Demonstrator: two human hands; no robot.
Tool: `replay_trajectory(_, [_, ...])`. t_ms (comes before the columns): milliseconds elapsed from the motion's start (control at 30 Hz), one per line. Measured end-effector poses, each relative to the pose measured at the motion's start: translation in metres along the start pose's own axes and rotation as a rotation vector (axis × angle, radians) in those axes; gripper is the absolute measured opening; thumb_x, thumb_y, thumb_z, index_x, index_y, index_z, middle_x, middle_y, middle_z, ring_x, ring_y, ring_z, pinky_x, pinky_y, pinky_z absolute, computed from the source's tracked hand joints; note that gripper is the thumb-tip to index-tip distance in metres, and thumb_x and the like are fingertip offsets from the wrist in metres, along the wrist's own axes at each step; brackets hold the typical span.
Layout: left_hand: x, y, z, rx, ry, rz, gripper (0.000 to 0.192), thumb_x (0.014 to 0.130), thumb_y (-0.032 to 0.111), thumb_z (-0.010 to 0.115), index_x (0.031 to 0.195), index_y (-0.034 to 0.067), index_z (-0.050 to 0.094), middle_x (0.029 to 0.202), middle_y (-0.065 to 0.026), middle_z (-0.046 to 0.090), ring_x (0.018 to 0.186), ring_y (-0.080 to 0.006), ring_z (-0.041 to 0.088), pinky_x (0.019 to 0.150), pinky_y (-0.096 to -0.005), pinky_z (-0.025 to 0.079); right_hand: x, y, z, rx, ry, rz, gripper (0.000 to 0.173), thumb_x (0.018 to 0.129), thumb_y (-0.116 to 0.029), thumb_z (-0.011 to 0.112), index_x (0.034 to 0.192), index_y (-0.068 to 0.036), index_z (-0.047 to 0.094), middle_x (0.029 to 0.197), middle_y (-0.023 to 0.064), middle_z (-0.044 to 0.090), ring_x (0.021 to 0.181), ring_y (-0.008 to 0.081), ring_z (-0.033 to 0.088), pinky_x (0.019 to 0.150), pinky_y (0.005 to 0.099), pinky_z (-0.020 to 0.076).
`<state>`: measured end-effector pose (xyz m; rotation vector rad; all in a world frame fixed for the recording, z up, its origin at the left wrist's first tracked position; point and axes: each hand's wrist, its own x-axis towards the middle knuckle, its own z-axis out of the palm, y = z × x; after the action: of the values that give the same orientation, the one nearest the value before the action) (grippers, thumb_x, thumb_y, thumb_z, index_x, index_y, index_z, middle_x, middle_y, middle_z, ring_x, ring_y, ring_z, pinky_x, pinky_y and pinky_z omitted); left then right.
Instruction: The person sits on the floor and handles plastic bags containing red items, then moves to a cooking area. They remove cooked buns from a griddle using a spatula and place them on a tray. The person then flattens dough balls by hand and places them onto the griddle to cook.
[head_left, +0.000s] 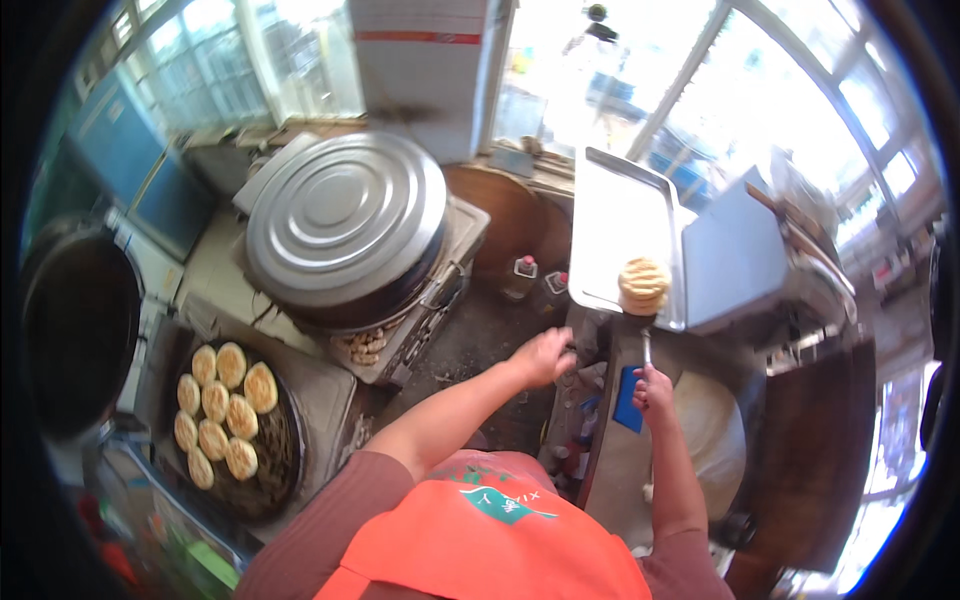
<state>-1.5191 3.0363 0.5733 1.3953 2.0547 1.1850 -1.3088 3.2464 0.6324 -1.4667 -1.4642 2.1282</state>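
My right hand grips the metal handle of a utensil, whose far end reaches under or against a stack of round flatbreads. That stack stands at the near edge of a metal tray. Fingers apart, my left hand hangs in the air below the tray, with nothing seen in it. Beside my right hand a blue flat item lies on the counter. Several browned flatbreads lie on a round griddle at the left.
A large round metal lid covers a pan on a stove back left. An open griddle lid stands at the far left. Bottles with red caps are beyond my left hand. A grey-blue box adjoins the tray; windows line the back.
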Motion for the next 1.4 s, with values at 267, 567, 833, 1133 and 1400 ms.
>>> replay_trajectory(267, [-0.332, -0.095, -0.020, -0.168, -0.100, -0.733, 0.043, 0.089, 0.035, 0.069, 0.118, 0.003, 0.071, 0.115, -0.0214, 0.072, 0.109, -0.0363, 0.068, 0.093, -0.0463, 0.054, -0.017, 0.057, 0.109, 0.320, -0.154, 0.233, 0.034, 0.109, -0.043, 0.045, 0.099, -0.011, 0.053, 0.059, -0.0072, 0.030, 0.043, 0.0063, 0.028, 0.038, 0.0241, 0.0223])
replay_trajectory(567, [-0.602, -0.119, -0.191, -0.069, 1.030, -1.306, 0.058, 0.097, 0.028, 0.067, 0.146, 0.003, 0.048, 0.143, -0.0196, 0.055, 0.126, -0.0318, 0.060, 0.104, -0.0444, 0.049, -0.128, 0.180, 0.367, -0.887, -1.202, 0.166, 0.034, 0.105, -0.031, 0.056, 0.094, -0.002, 0.068, 0.065, -0.0028, 0.050, 0.053, 0.0084, 0.045, 0.047, 0.0262, 0.0342])
replay_trajectory(833, [-0.602, -0.196, -0.257, 0.423, 0.922, -1.279, 0.035, 0.093, 0.030, 0.067, 0.122, 0.010, 0.065, 0.123, -0.0087, 0.060, 0.120, -0.0303, 0.053, 0.103, -0.0466, 0.043, -0.212, 0.291, 0.543, -0.974, -1.223, 0.491, 0.039, 0.108, -0.035, 0.051, 0.101, 0.001, 0.064, 0.060, -0.0025, 0.045, 0.046, 0.0094, 0.040, 0.042, 0.0284, 0.0328])
replay_trajectory(1133, [-0.698, -0.165, -0.221, 0.521, 1.319, -1.340, 0.075, 0.068, 0.021, 0.089, 0.131, 0.009, 0.050, 0.134, -0.0174, 0.051, 0.131, -0.0354, 0.046, 0.112, -0.0545, 0.033, -0.255, 0.252, 0.534, -1.313, -1.371, 0.080, 0.044, 0.107, -0.035, 0.051, 0.093, 0.003, 0.067, 0.063, 0.0018, 0.054, 0.049, 0.0097, 0.047, 0.046, 0.0303, 0.0363])
replay_trajectory(1400, [-0.726, -0.170, -0.207, 0.520, 1.206, -1.417, 0.070, 0.072, 0.025, 0.083, 0.129, 0.002, 0.049, 0.131, -0.0198, 0.050, 0.130, -0.0388, 0.044, 0.115, -0.0558, 0.025, -0.256, 0.306, 0.577, -1.286, -1.307, 0.350, 0.040, 0.107, -0.032, 0.051, 0.094, 0.002, 0.069, 0.063, -0.0010, 0.052, 0.051, 0.0080, 0.044, 0.047, 0.0286, 0.0336])
